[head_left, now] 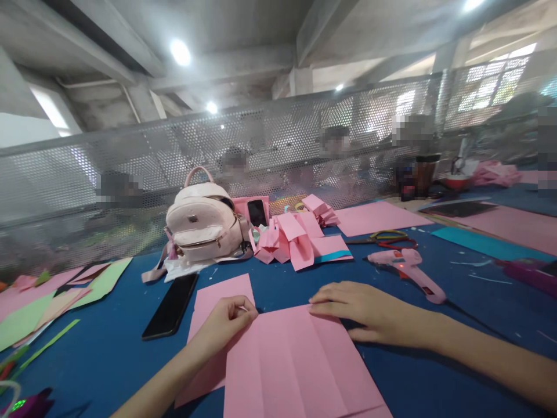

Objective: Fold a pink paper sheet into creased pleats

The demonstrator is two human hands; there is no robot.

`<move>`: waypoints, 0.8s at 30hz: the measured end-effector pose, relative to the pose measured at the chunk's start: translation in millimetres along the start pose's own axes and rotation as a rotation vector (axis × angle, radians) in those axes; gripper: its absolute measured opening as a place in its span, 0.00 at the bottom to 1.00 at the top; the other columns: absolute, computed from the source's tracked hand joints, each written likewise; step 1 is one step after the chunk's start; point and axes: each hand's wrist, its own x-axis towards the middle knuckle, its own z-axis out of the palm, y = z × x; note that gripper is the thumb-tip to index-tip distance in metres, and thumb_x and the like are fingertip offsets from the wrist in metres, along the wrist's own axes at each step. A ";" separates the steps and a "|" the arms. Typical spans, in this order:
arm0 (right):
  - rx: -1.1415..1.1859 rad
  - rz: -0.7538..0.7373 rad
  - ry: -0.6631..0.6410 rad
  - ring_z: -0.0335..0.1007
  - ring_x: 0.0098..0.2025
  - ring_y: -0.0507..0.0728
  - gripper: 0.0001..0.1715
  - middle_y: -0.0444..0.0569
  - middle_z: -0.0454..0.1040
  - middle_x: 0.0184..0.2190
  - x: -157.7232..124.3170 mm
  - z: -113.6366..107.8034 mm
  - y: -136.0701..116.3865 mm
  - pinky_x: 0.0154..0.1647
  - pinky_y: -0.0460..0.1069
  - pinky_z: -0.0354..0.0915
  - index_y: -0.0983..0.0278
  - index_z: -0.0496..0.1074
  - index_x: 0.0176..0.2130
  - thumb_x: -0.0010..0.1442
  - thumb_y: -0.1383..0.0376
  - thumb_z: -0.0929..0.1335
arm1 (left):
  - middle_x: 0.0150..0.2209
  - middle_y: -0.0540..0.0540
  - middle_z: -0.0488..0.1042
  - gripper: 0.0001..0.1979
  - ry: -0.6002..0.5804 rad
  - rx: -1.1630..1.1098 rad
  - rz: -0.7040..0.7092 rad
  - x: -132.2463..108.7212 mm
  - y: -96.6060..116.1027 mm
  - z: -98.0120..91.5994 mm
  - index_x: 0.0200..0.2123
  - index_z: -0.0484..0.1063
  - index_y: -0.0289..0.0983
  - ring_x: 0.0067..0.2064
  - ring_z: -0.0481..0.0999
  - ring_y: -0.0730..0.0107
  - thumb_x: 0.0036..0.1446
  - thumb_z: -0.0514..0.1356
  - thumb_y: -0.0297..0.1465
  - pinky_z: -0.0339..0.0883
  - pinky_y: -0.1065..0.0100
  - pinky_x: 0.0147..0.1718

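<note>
A pink sheet of paper (289,360) with lengthwise creases lies in front of me. Another pink sheet (221,287) is partly covered beneath it on the left. My left hand (232,319) is closed at the upper left corner of the creased sheet, thumb and curled fingers pinching its edge. Stretched fingers of my right hand (361,310) rest on the upper right corner of that sheet, with the thumb beside its edge. A pink glue gun (409,268) lies beyond my right hand. To the left of my left hand is a black phone (170,306).
A pale pink backpack (204,223) stands before the perforated metal screen (270,151). Folded pink paper pieces (291,235), scissors (387,238) and a flat pink sheet (380,218) lie farther back. Green and pink papers (100,287) are at left, a blue strip (487,244) at right. People sit beyond the screen.
</note>
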 end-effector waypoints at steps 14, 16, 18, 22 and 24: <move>0.080 -0.076 -0.031 0.67 0.58 0.63 0.27 0.52 0.73 0.57 -1.7 -1.2 1.1 0.55 0.56 0.63 0.56 0.70 0.60 0.63 0.54 0.70 | 0.52 0.39 0.77 0.18 -0.090 -0.152 0.021 -21.4 4.4 -16.9 0.48 0.75 0.40 0.59 0.72 0.50 0.63 0.59 0.46 0.59 0.56 0.60; 0.074 -0.084 -0.026 0.68 0.57 0.62 0.26 0.51 0.73 0.57 0.6 0.0 -0.5 0.55 0.56 0.63 0.56 0.70 0.59 0.64 0.54 0.70 | 0.54 0.40 0.76 0.17 -0.113 -0.136 0.030 -21.6 0.8 -15.8 0.49 0.75 0.40 0.60 0.70 0.50 0.64 0.58 0.42 0.58 0.54 0.61; 0.061 -0.091 -0.020 0.68 0.57 0.62 0.28 0.51 0.73 0.57 2.0 0.6 0.3 0.54 0.56 0.63 0.56 0.70 0.59 0.63 0.53 0.71 | 0.56 0.41 0.74 0.17 -0.143 -0.124 0.053 -20.5 -3.8 -15.7 0.52 0.74 0.42 0.61 0.69 0.49 0.63 0.57 0.40 0.57 0.52 0.61; -0.022 -0.102 -0.001 0.69 0.57 0.62 0.26 0.52 0.73 0.57 -2.3 0.1 5.1 0.53 0.56 0.64 0.56 0.68 0.60 0.65 0.53 0.69 | 0.63 0.42 0.67 0.25 -0.204 -0.078 0.130 -25.1 -7.5 -25.7 0.60 0.70 0.45 0.66 0.62 0.47 0.60 0.59 0.39 0.50 0.49 0.65; -0.085 -0.109 0.007 0.69 0.57 0.63 0.25 0.52 0.73 0.57 -6.8 0.0 6.7 0.53 0.56 0.65 0.56 0.68 0.61 0.67 0.54 0.67 | 0.68 0.44 0.59 0.25 -0.249 0.046 0.163 -32.8 -4.4 -33.7 0.62 0.68 0.46 0.71 0.51 0.48 0.61 0.60 0.36 0.40 0.50 0.68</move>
